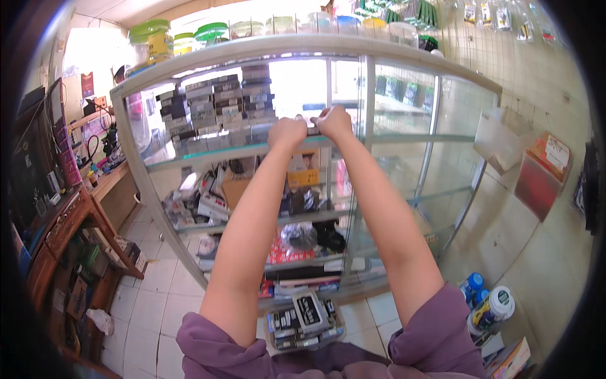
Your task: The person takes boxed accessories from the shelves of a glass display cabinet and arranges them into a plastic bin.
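Both my arms reach forward to the upper shelf of a glass display cabinet. My left hand is closed, knuckles up, right of the stacked small flat boxes. Beside it, slightly farther right, my right hand is closed too, thumb side toward the left. A small dark edge shows between the hands; its kind is hidden by my fingers. The stacks stand in several columns at the shelf's left. Below my arms, a plastic container on the floor holds more such boxes, one lying aslant on top.
Plastic jars with green lids line the cabinet top. Lower shelves carry bagged goods and a yellow box. A wooden shelf unit stands at left. Blue-lidded bottles and a white-lidded tub sit at lower right, beneath a wall-hung red holder.
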Available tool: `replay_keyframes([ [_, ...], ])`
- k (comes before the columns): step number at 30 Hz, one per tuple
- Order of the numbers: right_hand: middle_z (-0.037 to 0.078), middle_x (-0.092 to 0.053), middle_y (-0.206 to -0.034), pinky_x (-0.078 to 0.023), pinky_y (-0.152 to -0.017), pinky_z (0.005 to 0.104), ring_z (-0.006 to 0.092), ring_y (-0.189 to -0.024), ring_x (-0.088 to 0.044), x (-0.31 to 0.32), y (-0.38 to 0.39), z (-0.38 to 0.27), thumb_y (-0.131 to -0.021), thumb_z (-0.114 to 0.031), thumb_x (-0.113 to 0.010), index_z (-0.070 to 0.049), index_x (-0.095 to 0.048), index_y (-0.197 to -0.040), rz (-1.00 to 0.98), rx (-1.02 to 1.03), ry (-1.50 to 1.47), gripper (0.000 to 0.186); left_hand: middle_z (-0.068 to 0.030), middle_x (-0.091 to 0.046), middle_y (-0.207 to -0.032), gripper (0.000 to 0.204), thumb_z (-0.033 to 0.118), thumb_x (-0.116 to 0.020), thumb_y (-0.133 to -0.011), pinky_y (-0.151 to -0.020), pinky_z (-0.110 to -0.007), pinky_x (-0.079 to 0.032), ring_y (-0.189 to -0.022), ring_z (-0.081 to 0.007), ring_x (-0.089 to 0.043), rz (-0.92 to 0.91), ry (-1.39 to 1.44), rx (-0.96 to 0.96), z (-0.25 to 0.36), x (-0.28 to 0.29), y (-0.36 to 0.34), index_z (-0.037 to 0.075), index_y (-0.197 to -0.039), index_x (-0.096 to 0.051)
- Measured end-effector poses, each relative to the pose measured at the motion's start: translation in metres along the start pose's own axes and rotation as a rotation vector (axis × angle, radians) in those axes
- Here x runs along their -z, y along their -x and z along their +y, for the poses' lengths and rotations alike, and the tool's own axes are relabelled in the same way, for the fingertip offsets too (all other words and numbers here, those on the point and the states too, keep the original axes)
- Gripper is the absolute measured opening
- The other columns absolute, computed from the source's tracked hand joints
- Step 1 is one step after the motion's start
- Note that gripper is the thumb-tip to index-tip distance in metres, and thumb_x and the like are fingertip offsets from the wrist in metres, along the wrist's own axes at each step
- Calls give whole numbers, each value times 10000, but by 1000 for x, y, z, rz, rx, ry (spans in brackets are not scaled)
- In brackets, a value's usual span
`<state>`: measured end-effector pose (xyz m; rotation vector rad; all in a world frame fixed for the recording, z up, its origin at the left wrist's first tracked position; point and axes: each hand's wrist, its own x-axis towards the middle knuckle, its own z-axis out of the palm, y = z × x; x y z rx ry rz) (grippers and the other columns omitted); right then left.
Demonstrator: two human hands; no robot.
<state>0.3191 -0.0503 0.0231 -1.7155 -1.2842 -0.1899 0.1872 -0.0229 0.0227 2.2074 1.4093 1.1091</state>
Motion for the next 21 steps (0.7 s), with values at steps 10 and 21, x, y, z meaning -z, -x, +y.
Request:
replay_keyframes([
  [10,147,-626,-1106,-523,-794,343,245,-921,-641,-9,172,8,-619,-258,-870,-12,-634,-1150,360,145,-348,631,-184,-651,-1053,394,87,-644,-802,-757,-341,-550,-861,-269,-668,110,599,-102,-73,2,145,-71,-1159,-594],
  [21,121,-614,-1222,-500,-915,325,218,-1100,-610,-79,403,103,-703,-21,-811,-19,-589,-1264,-161,-205,-947,604,-120,-499,-1351,636,-34,-706,-769,-780,-302,-550,-1086,-228,-598,-31,848,130,-233,-116,375,166,-1349,-542],
])
